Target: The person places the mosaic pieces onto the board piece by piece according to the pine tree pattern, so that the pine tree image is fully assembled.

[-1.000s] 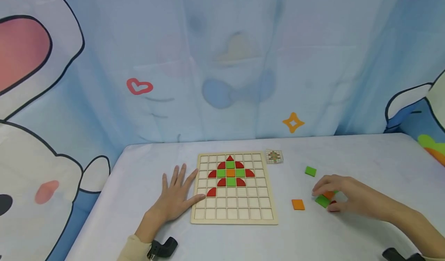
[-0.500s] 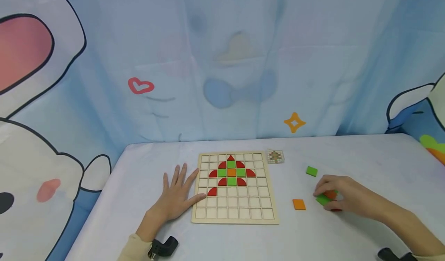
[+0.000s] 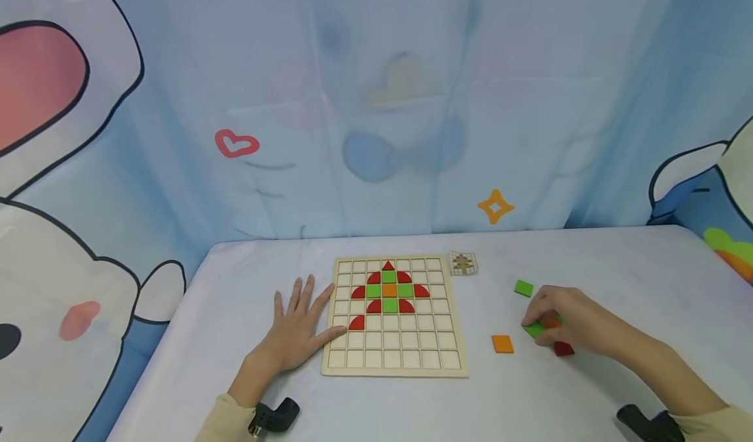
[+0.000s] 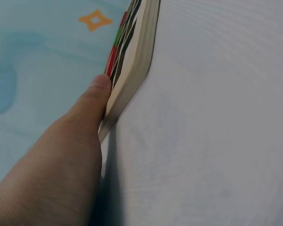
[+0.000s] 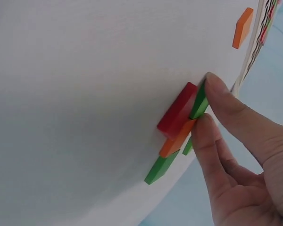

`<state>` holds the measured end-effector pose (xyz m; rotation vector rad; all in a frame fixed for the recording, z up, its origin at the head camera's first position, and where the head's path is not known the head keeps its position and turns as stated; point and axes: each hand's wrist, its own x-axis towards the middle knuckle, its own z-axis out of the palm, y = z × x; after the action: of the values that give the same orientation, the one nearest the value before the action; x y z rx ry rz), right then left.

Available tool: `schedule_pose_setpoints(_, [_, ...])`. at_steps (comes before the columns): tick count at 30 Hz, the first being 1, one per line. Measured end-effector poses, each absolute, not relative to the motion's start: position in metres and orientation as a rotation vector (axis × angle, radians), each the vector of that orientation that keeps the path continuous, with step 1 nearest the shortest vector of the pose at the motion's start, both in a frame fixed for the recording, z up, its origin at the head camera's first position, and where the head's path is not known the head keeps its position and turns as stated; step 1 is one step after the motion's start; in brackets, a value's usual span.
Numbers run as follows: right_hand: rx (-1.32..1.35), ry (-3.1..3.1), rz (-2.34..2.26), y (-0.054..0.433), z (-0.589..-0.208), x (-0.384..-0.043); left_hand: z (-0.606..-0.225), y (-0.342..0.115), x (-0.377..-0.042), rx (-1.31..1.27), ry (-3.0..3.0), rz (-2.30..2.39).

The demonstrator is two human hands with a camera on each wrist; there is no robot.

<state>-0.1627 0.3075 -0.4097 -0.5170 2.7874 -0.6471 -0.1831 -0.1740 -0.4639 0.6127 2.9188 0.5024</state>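
Observation:
My left hand (image 3: 294,337) lies spread at the left side of a wooden grid board (image 3: 406,360), its thumb on the frame; the left wrist view shows the thumb (image 4: 96,92) against the board's edge. Red, green and orange pieces form a tree-like pattern in the upper cells. Well right of the board, my right hand (image 3: 579,318) pinches a green square tile (image 5: 199,101) between thumb and fingers, low at the table. Close under that hand lie a red piece (image 5: 178,110), an orange tile (image 5: 178,139) and another green tile (image 5: 161,168), partly hidden from the head view.
A loose orange tile (image 3: 502,344) lies between board and right hand. Farther back is a single green tile (image 3: 523,288). A small pattern card (image 3: 463,263) sits by the board's upper right corner. Behind the white-covered table (image 3: 412,416) hangs a blue printed curtain (image 3: 282,200).
My right hand has shifted slightly left and away from me, with the green tile at its fingertips. The red piece, earlier mostly under the thumb, now shows beside the hand. The left hand stays put.

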Motion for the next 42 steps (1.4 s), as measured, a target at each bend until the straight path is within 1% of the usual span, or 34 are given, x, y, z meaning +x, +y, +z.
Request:
schedule_pose_setpoints(7, [-0.521,2.778,-0.696,0.303,-0.407,-0.164,-0.464,-0.174,-0.183,0.619,2.919,0.51])
schedule_pose_setpoints(15, [-0.369,2.765,-0.709,0.306,-0.41,-0.167,-0.461,-0.175,-0.185,0.629,2.908,0.496])
schedule_pose_setpoints(27, [-0.286,2.771,-0.73,0.311,-0.417,-0.164,-0.466,-0.173,-0.181,0.655,2.961,0.586])
schedule_pose_setpoints(34, [-0.318,2.81,-0.728,0.311,-0.419,-0.161,-0.462,-0.173,-0.178,0.648,2.948,0.557])
schedule_pose_setpoints(38, [-0.415,2.878,-0.741,0.306,-0.418,-0.157,-0.463,-0.173,-0.179,0.647,2.956,0.559])
schedule_pose_setpoints(42, [-0.534,2.97,-0.761,0.291,-0.413,-0.155,-0.464,-0.173,-0.18,0.632,2.955,0.547])
